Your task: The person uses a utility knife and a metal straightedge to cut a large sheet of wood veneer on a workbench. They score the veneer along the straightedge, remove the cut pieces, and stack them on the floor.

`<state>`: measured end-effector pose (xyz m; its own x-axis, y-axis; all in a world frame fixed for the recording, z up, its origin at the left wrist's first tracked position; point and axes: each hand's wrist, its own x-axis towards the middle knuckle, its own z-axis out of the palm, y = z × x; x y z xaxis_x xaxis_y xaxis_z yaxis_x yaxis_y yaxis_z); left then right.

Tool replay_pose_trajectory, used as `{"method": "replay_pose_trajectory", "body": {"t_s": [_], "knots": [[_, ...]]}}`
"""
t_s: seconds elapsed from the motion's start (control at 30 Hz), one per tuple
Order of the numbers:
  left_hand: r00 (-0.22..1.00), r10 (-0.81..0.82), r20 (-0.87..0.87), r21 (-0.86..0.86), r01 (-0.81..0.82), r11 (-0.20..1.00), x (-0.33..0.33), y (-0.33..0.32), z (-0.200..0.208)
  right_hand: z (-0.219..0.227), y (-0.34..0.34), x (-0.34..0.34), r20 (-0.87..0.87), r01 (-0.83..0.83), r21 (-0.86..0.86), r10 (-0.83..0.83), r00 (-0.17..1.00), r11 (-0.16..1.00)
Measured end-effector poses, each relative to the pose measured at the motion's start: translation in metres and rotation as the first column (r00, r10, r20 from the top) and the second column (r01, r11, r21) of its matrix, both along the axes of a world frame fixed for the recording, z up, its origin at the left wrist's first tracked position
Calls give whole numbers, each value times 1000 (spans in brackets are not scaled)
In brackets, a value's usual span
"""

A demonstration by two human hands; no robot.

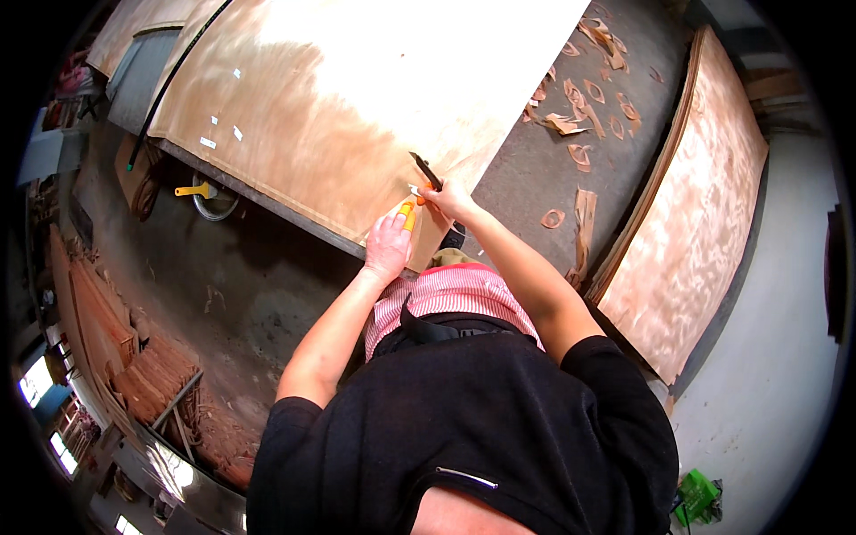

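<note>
My right hand [453, 201] is closed around a black utility knife [426, 170], which points up and left over a large pale wood veneer sheet [294, 134]. Orange shows at its fingers. Beside it, my left hand [389, 244] lies on the sheet near the front corner, its fingers stretched toward the right hand. Yellow covers [407, 216] wrap some of those fingertips. A small white piece [415, 190] sits between the two hands; whether either touches it is unclear. The left thumb is hidden.
A stack of veneer sheets [687, 205] stands to the right. Wood scraps [580, 116] litter the grey floor between. A yellow-handled scraper [193, 190] rests on a round container [217, 207] at the left, under the sheet's edge. Brown veneer pieces [156, 379] are piled lower left.
</note>
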<state>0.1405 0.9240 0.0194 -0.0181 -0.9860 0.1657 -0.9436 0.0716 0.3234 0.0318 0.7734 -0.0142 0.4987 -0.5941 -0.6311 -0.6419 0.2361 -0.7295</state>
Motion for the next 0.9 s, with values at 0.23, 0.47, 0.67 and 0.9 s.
{"method": "replay_pose_trajectory", "body": {"t_s": [0.23, 0.47, 0.67, 0.9], "knots": [[998, 63, 6, 41, -64, 997, -8, -14, 4, -5, -1, 4, -139, -85, -187, 59, 989, 979], [989, 32, 146, 247, -68, 967, -14, -26, -2, 19, -9, 7, -369, -276, -175, 197, 908, 945], [957, 40, 288, 247, -115, 962, -23, -27, -6, 32, -12, 2, -509, -404, -261, 231, 829, 877], [941, 50, 335, 277, -149, 949, -29, -28, -3, 23, -20, -43, -161, -298, -57, 286, 945, 953]]}}
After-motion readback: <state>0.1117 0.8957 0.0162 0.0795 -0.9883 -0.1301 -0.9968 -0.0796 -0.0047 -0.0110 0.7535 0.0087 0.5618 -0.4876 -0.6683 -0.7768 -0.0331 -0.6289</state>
